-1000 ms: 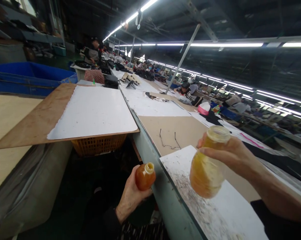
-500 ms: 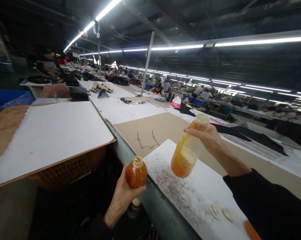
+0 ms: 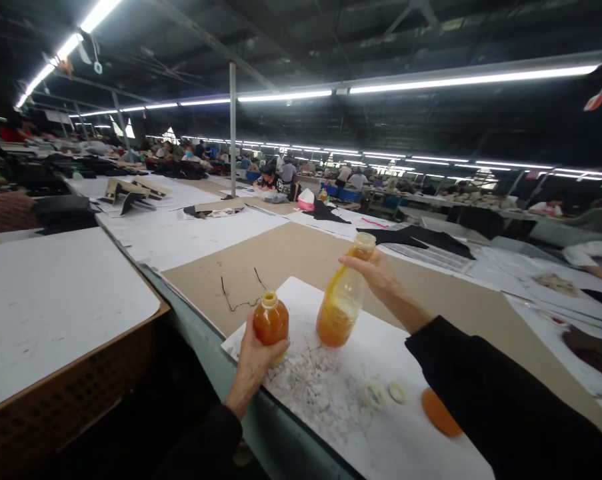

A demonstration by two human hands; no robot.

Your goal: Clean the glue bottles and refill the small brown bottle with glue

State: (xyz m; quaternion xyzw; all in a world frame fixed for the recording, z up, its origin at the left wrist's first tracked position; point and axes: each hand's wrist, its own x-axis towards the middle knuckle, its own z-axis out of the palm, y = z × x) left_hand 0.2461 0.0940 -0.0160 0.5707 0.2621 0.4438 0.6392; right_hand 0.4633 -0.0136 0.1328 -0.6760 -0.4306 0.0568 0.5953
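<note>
My left hand is wrapped round a small bottle of amber liquid, its mouth uncapped, near the table's front edge. Higher and to the right, my right hand grips a larger clear plastic bottle by its upper part. That bottle leans slightly, has no cap, and carries yellow-orange residue down one side with some at the bottom. Under both bottles lies a white board smudged with dark marks. Two pale ring-shaped pieces, one of them a ring, rest on it beside an orange round object, partly covered by my right sleeve.
A pair of glasses lies on the brown paper beyond the board. Black cloth pieces are farther back. On the left stands another table with a white top. Several people sit at work in the distance.
The view has turned right. My left hand has brought the small bottle from beside the table edge to over the board. The larger bottle stands more upright and closer to the board.
</note>
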